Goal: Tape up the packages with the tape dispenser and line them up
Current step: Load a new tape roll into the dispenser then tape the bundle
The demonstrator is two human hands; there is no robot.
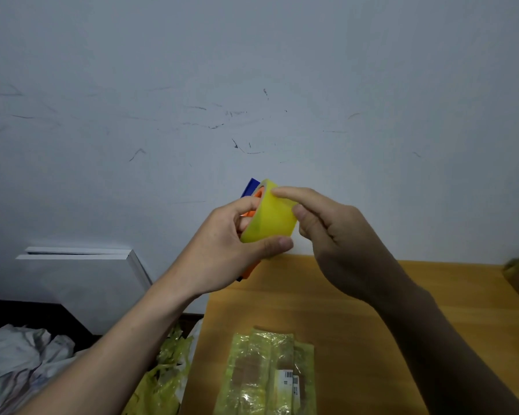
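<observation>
Tape dispenser held up in front of the wall, above the far edge of the wooden table. The left hand grips it, fingers curled through the orange core and thumb pressed along the lower rim of the yellow roll. The right hand touches the roll's outer face with forefinger and thumb, apparently feeling for the loose end of the tape; whether it has the end pinched cannot be told. A blue part of the dispenser shows behind the roll.

Likely step: freeing the tape end before sealing. To do it well, turn the roll slowly under the fingertip until the ridge of the end is felt, lift it with a nail, and peel evenly so that the strip does not split or fold back on itself.

One package, wrapped in yellowish film and bearing a barcode label, lies flat on the table near the person. A bag of the same yellow-green film sits beside the table's left edge; its contents are not visible. A second object at the table's right edge is too blurred to identify
</observation>
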